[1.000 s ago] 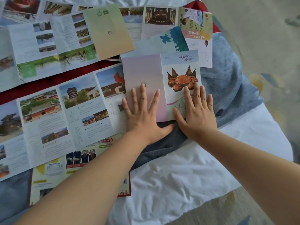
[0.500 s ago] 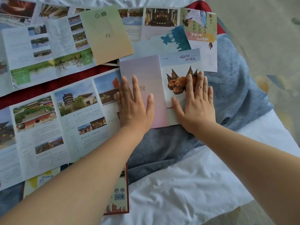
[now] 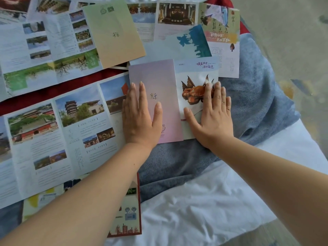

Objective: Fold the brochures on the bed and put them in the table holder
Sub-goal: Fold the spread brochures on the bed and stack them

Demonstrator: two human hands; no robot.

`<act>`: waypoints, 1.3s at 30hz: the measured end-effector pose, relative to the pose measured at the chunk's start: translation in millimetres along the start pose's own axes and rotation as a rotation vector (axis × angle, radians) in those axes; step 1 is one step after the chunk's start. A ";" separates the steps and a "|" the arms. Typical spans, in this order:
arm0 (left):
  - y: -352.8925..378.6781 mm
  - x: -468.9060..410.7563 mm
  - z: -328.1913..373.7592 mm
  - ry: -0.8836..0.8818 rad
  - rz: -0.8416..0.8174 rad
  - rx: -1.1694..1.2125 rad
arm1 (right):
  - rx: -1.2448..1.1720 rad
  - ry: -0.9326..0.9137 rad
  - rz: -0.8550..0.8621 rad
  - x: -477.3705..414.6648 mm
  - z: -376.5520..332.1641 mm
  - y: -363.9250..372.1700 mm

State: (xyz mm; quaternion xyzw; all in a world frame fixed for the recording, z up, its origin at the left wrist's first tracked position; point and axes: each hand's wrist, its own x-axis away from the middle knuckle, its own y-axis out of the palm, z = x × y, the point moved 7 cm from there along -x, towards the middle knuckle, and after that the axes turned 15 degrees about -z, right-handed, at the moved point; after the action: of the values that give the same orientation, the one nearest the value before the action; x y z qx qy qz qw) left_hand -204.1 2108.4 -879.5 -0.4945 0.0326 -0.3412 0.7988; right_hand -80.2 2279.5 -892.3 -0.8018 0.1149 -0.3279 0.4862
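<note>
A brochure with a pink panel (image 3: 159,80) and a panel showing an orange crab lies on the bed, partly folded. My left hand (image 3: 140,118) lies flat on the pink panel's left edge, fingers spread. My right hand (image 3: 213,114) presses flat on the crab panel, fingers over the picture. A long unfolded brochure with temple photos (image 3: 58,139) lies to the left, partly under my left hand. Another unfolded brochure with a green-tan panel (image 3: 113,32) lies further back. No table holder is in view.
More brochures lie at the back right (image 3: 221,32) and under my left forearm (image 3: 127,217). A blue-grey blanket (image 3: 253,96) and a dark red cloth (image 3: 58,87) cover the white sheet (image 3: 204,210). The bed edge and floor (image 3: 292,41) are at right.
Both hands have slid away from me along the pink-and-crab brochure; my left hand moved left to the pink panel's edge, and my right hand now covers part of the crab.
</note>
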 end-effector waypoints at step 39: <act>-113.5 247.4 -327.8 -0.355 -0.014 0.331 | 0.199 -0.418 -0.331 144.1 -355.3 190.7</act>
State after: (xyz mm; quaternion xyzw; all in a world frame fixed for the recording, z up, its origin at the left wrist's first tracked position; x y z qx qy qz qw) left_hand -200.8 1682.4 -883.5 -0.4092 -0.1682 -0.2551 0.8598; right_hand -171.7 1861.3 -884.8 -0.8080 -0.1531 -0.2402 0.5157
